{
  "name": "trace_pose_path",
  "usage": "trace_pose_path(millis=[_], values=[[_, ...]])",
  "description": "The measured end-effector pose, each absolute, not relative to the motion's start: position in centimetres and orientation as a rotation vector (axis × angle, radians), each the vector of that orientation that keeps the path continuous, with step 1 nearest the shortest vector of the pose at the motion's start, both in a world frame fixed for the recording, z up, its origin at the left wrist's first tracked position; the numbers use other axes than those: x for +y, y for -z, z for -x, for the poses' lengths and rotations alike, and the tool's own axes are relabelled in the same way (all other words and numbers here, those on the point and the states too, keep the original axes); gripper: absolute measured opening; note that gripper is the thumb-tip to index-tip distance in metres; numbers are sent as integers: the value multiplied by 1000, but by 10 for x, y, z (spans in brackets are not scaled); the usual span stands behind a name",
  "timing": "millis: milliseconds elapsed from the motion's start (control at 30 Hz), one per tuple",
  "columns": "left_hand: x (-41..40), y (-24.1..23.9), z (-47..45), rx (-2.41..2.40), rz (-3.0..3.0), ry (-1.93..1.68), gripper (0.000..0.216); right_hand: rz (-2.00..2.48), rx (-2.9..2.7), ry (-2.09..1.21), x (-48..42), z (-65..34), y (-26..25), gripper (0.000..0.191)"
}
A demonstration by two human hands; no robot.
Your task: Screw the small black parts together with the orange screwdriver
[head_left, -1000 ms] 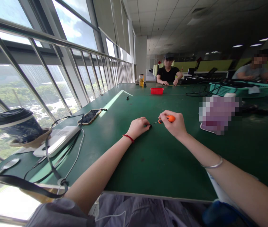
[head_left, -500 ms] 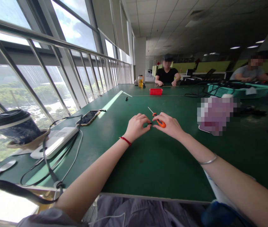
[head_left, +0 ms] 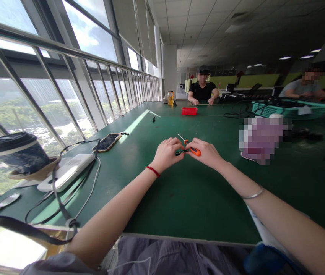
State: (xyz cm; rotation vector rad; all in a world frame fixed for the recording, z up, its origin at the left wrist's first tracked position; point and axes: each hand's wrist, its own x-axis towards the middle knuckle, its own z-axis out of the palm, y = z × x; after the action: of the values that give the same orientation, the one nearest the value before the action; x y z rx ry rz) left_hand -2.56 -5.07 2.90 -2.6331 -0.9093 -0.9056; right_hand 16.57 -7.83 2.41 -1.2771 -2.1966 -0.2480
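My two hands meet over the middle of the green table (head_left: 185, 191). My left hand (head_left: 166, 152), with a red string at the wrist, pinches a small black part (head_left: 179, 153) between thumb and fingers. My right hand (head_left: 207, 153), a silver bangle on its forearm, is closed round an orange-handled screwdriver (head_left: 194, 151). The screwdriver's thin shaft points up and away to the left, clear of the black part. The fingertips of both hands almost touch.
At left lie a lidded coffee cup (head_left: 16, 152), a white device with cables (head_left: 65, 172) and a phone (head_left: 108, 141). Farther off sit a red box (head_left: 189, 110), a yellow jar (head_left: 170, 98) and a teal basket (head_left: 291, 109). Two people sit at the far end.
A second ago the screwdriver tip was against the black part; my right hand has since swung the shaft up and away, and both hands have drawn closer together.
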Motion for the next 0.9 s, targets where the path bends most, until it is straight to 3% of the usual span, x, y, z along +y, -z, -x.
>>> trace_pose_path(millis=[300, 633, 900], values=[[-50, -25, 24, -1295, 2690, 1114, 9, 1257, -1991, 186, -77, -174, -26, 18], [-36, -2, 21, -1439, 2786, 862, 12, 1340, -1951, 159, -65, -186, -15, 17], [-11, -25, 60, -1689, 2510, 1085, 16, 1353, -1983, 84, -67, -186, -16, 17]])
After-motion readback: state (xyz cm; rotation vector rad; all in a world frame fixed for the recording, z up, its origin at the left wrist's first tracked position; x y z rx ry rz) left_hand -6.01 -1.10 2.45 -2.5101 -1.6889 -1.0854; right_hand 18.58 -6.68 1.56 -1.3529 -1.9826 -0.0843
